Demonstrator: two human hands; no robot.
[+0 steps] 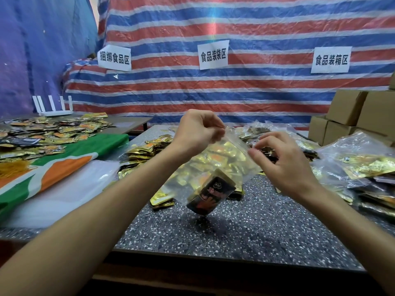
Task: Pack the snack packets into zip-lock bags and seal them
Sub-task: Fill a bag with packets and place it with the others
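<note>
We log both hands up over the counter (245,227) and well apart, each clamped on 1 end of the zip-lock bag (215,165) mouth. The left hand (196,133) pinches the upper corner and the right hand (286,163) pinches the lower end of the zip strip. Holding it this way pulls the strip taut, which we judge is setup for pressing it closed. The bag hangs clear of the counter and tilted, so the 1 dark snack packet (210,192) sits in the bottom corner, away from the zip. We cannot tell if the strip is already closed. Loose gold packets (149,150) lie just behind, within reach for the next fill. Filled bags (354,165) pile at the right, near the cardboard boxes (346,112).
</note>
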